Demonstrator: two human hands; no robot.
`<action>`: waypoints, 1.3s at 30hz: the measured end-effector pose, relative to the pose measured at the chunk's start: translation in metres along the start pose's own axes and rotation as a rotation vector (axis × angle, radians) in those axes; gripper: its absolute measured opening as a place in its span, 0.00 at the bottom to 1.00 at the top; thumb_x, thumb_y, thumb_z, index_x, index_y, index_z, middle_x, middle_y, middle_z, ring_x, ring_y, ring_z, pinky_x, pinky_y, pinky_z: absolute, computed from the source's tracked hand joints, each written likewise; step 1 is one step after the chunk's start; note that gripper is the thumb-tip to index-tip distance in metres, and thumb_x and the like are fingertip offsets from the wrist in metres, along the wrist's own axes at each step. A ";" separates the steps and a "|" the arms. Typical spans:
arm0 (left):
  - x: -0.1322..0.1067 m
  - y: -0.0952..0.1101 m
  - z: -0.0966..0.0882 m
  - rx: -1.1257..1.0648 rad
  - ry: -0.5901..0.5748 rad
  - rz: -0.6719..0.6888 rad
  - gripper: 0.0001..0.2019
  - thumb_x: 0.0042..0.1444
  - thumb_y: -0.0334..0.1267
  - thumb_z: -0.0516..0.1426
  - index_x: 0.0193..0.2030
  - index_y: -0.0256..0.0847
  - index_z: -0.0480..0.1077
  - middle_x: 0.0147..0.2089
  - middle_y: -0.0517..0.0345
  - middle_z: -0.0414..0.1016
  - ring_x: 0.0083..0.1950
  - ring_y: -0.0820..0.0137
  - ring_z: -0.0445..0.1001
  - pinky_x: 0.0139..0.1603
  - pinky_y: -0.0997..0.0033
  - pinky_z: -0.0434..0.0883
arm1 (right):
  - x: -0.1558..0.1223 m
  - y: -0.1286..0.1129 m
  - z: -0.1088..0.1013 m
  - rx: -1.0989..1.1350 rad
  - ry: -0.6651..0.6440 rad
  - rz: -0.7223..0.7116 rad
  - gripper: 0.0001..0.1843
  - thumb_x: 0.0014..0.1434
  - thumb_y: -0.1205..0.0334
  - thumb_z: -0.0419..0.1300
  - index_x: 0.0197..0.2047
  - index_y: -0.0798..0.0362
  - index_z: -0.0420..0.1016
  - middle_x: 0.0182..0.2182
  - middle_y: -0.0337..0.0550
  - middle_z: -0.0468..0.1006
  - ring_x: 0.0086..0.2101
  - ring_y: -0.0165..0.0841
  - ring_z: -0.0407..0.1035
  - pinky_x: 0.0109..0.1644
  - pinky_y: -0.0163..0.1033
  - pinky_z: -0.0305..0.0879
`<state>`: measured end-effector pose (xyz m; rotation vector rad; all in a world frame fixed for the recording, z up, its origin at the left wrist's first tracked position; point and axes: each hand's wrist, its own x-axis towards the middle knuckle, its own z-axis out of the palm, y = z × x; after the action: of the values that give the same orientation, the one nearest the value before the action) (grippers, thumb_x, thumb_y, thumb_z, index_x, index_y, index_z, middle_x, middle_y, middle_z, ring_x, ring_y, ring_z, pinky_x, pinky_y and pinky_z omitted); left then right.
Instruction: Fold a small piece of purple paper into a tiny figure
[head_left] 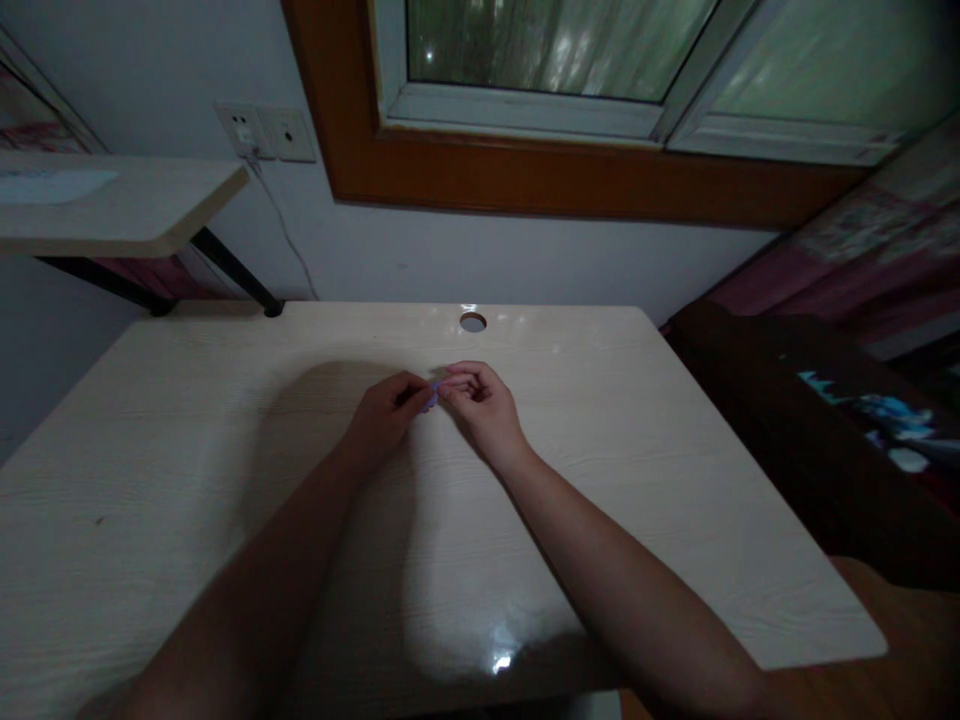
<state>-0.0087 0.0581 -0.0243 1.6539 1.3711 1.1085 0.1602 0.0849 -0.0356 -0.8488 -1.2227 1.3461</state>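
Both hands meet over the middle of the pale wood-grain desk [637,440]. Between their fingertips is a small purple piece [430,398], mostly covered by the fingers, so its kind cannot be made out. My left hand [386,410] pinches it from the left with thumb and forefinger. From the right, the thumb and forefinger of my right hand [484,405] close on its other side, with the remaining fingers loosely curled. A dark shadow of the left arm falls on the desk.
Behind the hands, the desk has a round cable hole [473,322]. A raised shelf [150,210] on black legs [238,270] stands at the back left. Wall sockets [266,132] hold a plug with a white cable [285,225]. A wood-framed window [540,180] is above.
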 end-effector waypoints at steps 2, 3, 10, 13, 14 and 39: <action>0.000 0.001 0.000 -0.027 0.000 -0.004 0.13 0.60 0.49 0.57 0.35 0.41 0.74 0.33 0.57 0.77 0.35 0.68 0.73 0.39 0.69 0.69 | 0.000 -0.001 0.000 0.009 0.002 0.008 0.20 0.48 0.56 0.72 0.43 0.48 0.74 0.32 0.37 0.80 0.33 0.31 0.74 0.42 0.40 0.71; 0.000 0.001 0.000 -0.042 0.003 -0.009 0.13 0.60 0.49 0.58 0.35 0.41 0.74 0.33 0.57 0.77 0.35 0.68 0.73 0.39 0.70 0.69 | 0.000 -0.002 0.000 0.014 0.003 0.012 0.20 0.48 0.56 0.72 0.43 0.48 0.74 0.32 0.37 0.80 0.34 0.31 0.74 0.42 0.40 0.71; -0.001 0.002 -0.001 -0.088 0.012 -0.003 0.12 0.60 0.48 0.58 0.34 0.41 0.73 0.32 0.59 0.76 0.35 0.69 0.73 0.39 0.70 0.68 | 0.000 -0.003 0.000 0.025 -0.031 0.015 0.19 0.49 0.58 0.71 0.44 0.48 0.73 0.32 0.37 0.80 0.34 0.32 0.74 0.42 0.40 0.70; -0.002 0.001 -0.001 -0.086 0.008 -0.006 0.13 0.60 0.49 0.58 0.34 0.41 0.72 0.32 0.58 0.76 0.35 0.69 0.72 0.39 0.70 0.68 | 0.000 -0.001 0.000 0.014 -0.042 -0.002 0.19 0.50 0.58 0.70 0.45 0.48 0.73 0.31 0.37 0.79 0.33 0.31 0.73 0.40 0.39 0.69; -0.002 0.001 0.000 -0.078 0.008 -0.007 0.13 0.60 0.48 0.58 0.34 0.41 0.73 0.32 0.58 0.76 0.34 0.69 0.72 0.38 0.70 0.68 | 0.001 -0.001 -0.001 0.007 -0.044 -0.008 0.19 0.50 0.58 0.70 0.45 0.48 0.73 0.31 0.37 0.79 0.33 0.31 0.73 0.39 0.39 0.69; -0.002 0.001 0.000 0.038 -0.034 0.027 0.13 0.63 0.47 0.56 0.35 0.40 0.73 0.33 0.58 0.76 0.35 0.70 0.72 0.39 0.71 0.67 | 0.001 0.003 -0.001 0.054 -0.070 -0.022 0.19 0.51 0.59 0.71 0.46 0.47 0.73 0.31 0.36 0.79 0.33 0.31 0.74 0.40 0.39 0.69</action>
<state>-0.0085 0.0563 -0.0233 1.7153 1.3597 1.0712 0.1600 0.0866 -0.0384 -0.7537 -1.2408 1.3948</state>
